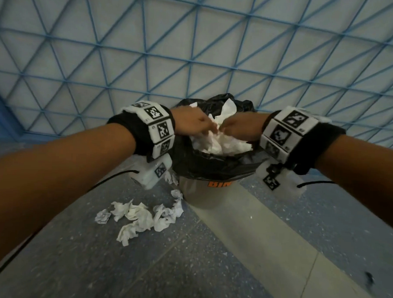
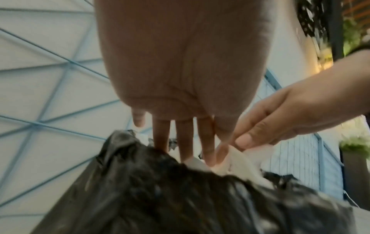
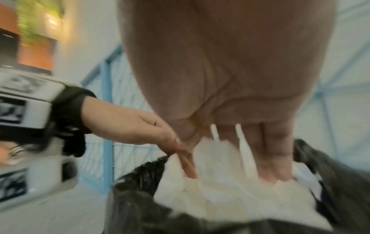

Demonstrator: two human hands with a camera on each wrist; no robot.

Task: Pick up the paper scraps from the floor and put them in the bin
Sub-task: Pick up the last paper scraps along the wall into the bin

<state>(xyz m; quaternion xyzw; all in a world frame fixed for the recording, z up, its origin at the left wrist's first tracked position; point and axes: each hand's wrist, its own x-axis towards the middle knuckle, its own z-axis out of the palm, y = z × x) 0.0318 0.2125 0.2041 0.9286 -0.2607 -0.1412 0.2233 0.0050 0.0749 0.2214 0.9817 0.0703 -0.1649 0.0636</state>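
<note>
Head camera above, facing down and forward at bin [image 1: 209, 169] from near. Wrist cameras close under each palm, facing along fingers. All views share bin's paper-filled mouth.

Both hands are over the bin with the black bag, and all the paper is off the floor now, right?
Not all. The head view shows paper scraps on the floor beside the bin. The rest holds: left hand and right hand are over its black bag.

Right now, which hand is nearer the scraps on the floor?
Left. The left hand is over the bin, on the side of the floor scraps; the right hand is farther across.
</note>
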